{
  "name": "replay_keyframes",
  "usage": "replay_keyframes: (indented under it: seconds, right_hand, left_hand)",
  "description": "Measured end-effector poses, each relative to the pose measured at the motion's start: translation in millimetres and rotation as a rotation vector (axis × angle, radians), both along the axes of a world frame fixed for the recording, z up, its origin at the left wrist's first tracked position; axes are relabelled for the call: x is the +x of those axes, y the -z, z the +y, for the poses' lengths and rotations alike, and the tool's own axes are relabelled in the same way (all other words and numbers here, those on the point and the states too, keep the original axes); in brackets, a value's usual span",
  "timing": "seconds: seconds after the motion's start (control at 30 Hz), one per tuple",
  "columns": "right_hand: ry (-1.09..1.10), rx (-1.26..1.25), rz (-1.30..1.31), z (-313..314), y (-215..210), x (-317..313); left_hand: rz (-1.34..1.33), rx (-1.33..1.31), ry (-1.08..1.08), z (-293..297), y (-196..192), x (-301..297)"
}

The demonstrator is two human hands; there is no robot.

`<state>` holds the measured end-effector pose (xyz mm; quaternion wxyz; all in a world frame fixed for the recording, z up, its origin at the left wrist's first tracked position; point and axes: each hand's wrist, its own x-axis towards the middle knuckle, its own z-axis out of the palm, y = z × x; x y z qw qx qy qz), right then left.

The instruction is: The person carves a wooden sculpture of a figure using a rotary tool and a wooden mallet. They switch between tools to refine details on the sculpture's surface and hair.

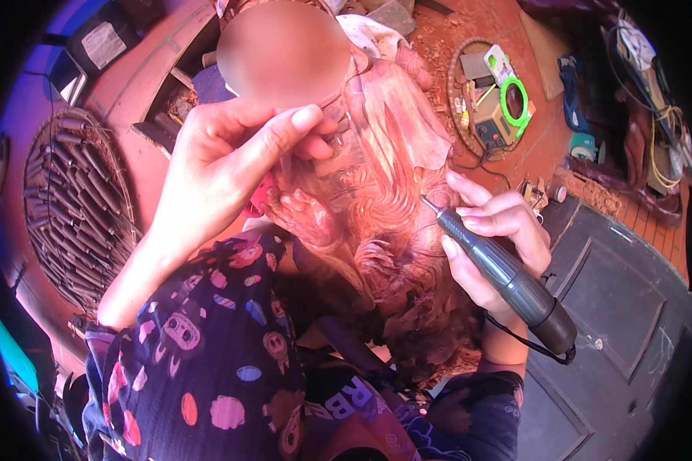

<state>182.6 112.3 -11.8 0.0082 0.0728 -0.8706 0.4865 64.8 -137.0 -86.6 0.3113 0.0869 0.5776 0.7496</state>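
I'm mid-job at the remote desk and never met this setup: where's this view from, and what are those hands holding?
There's no robot here: these are a person's bare hands, seen from a head-worn fisheye camera looking down, so edges bend. The right hand holds a dark rotary tool, its thin bit pointing at a reddish wood carving; contact is unclear. The left hand is raised, thumb and fingers together; whether it holds anything, I can't tell. Left of it are many dark rods in a round basket. Upper right, a tray holds a green ring.
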Motion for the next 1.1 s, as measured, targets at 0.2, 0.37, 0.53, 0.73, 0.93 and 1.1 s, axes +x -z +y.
replay_keyframes:
  seconds: [0.2,0.37,0.53,0.73,0.93,1.1]
  right_hand:
    - [0.095,-0.186,0.031,1.7,8.6,3.5]
    - [0.093,-0.226,-0.007,3.4,9.3,6.2]
    - [0.018,-0.106,0.007,7.1,8.2,2.6]
    - [0.021,-0.108,0.033,6.6,9.8,0.0]
    - [0.077,-0.119,0.026,4.7,8.0,-0.2]
    - [0.152,-0.195,-0.003,1.2,9.4,2.8]
  left_hand:
    - [-0.036,-0.063,0.025,-1.1,-2.0,-0.9]
    - [0.007,-0.053,0.011,-0.2,-3.6,0.2]
    - [0.009,-0.068,0.007,0.3,-4.4,0.2]
    - [0.014,-0.078,0.009,0.4,-4.5,-0.2]
    - [0.023,-0.082,0.014,-0.1,-5.1,-0.7]
    - [0.042,-0.089,0.014,-0.5,-5.1,-1.3]
